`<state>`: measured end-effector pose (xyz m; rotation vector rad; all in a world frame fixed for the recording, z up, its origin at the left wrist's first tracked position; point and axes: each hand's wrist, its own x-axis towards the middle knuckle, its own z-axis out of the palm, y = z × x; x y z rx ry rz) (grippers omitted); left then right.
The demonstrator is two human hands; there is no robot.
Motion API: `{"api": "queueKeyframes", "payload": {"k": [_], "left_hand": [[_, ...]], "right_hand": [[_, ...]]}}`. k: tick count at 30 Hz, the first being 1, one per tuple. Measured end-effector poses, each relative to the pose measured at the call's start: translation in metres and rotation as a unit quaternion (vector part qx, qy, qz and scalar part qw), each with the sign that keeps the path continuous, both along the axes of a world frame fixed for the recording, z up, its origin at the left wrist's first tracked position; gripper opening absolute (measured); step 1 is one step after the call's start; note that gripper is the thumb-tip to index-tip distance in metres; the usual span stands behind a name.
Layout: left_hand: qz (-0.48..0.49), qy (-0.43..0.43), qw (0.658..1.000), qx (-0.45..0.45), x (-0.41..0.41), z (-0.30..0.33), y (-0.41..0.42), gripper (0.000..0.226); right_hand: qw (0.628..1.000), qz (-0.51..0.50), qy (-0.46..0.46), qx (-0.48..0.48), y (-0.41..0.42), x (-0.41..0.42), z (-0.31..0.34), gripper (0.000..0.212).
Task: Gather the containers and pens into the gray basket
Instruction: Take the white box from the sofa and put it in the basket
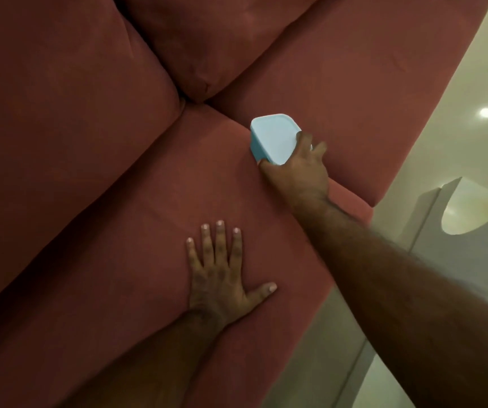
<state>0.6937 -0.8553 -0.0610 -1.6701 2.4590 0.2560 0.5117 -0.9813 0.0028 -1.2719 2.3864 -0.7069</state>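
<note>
Pale-blue lidded plastic container (pixel 275 136) sat against red sofa armrest (pixel 354 92) | right hand (pixel 298 169) clamped its near corner, thumb opposite fingers | left hand (pixel 222 278) splayed flat on seat cushion (pixel 137 245) | advice: lift straight, lid level

The box (pixel 273 136) is pale blue all over, lid and side alike, with no print on it; the sofa (pixel 119 201) is a dusty brick red, plain cloth without stripe or figure, darker in the seams between its cushions (pixel 60 83); the floor (pixel 457 98) is a glossy cream with a greenish tinge, bearing one white spot of reflected light; the panel (pixel 425 231) at the right edge looks pale grey, though the dim light makes its true shade uncertain.
</note>
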Motion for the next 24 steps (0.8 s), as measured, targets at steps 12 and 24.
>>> {"api": "queueKeyframes", "payload": {"k": [12,24], "left_hand": [[-0.008,-0.032,0.999,-0.043,-0.001,-0.003,0.004,0.117],[-0.011,-0.027,0.996,-0.086,-0.026,0.027,0.019,0.094]], "right_hand": [[0.995,-0.026,0.023,-0.095,0.114,-0.059,0.018,0.093],[0.979,-0.147,0.106,-0.094,0.305,-0.217,0.067,0.078]]}}
